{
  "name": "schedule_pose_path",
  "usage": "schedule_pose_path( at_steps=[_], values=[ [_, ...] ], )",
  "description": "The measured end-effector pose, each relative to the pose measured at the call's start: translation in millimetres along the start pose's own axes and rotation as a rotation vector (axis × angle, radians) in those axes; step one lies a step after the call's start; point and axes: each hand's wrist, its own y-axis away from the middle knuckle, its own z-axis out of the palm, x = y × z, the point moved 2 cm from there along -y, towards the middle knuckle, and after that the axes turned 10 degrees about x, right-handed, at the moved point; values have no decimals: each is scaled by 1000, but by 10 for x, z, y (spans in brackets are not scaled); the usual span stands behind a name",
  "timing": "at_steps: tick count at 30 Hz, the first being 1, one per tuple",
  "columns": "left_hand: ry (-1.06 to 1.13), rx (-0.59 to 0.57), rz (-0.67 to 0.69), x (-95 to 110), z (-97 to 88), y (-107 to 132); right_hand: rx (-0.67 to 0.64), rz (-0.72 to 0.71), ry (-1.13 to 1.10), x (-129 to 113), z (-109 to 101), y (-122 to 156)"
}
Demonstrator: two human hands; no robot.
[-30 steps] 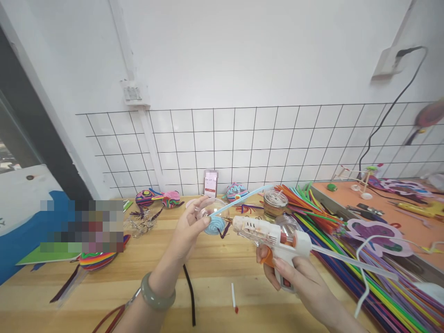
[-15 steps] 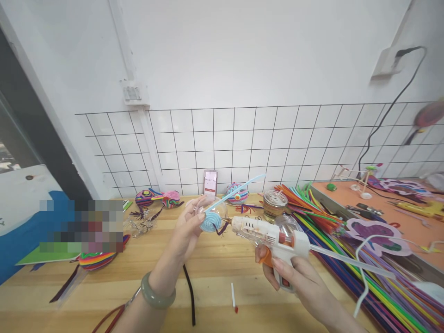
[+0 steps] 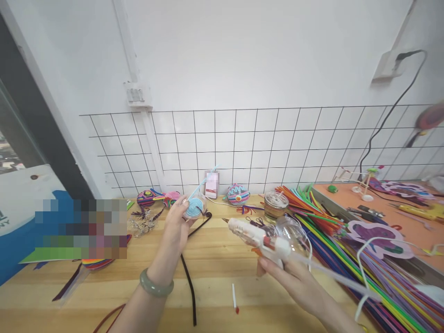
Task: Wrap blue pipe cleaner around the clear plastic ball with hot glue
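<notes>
My left hand (image 3: 177, 221), with a green bangle on its wrist, grips a clear plastic ball. On the ball's face lies a light-blue pipe cleaner coil (image 3: 194, 208), its loose end sticking up to the right. A dark cord hangs by the ball's right side. Wrapped round the handle of a white glue gun (image 3: 255, 235) is my right hand (image 3: 289, 277). The gun's nozzle points left, apart from the ball, and a long clear glue stick extends from its back. The fingers on the trigger are partly hidden.
Bundles of coloured pipe cleaners (image 3: 333, 263) cover the right side, beside an orange tray (image 3: 342, 196). A glass jar (image 3: 276, 206), a phone (image 3: 212, 186) and a wrapped ball (image 3: 238, 194) stand at the back. A black strip (image 3: 190, 289) lies in front; scissors handles (image 3: 107, 319) show lower left.
The glue gun has drawn back from the ball, its nozzle dropping slightly. My left hand has moved left and turned the ball, so the blue coil faces me more.
</notes>
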Motion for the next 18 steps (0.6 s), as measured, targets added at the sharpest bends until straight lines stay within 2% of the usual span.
schedule_pose_path(
  at_steps=[3, 7, 10, 15, 17, 18],
  values=[
    [49, 75, 22, 52, -35, -20, -65, -75, 184, 59, 124, -52],
    [105, 26, 42, 131, 28, 61, -181, -100, 446, 240, 359, -55],
    [109, -48, 5, 121, 121, 167, -212, -100, 489, 374, 515, -10],
    [77, -187, -25, -7, 249, 315, -214, -209, 482, 451, 647, 60],
    [61, -241, -42, -68, 275, 352, -164, -319, 506, 418, 608, 55],
    [52, -269, -52, -98, 284, 368, -98, -388, 513, 384, 558, 45]
  ],
)
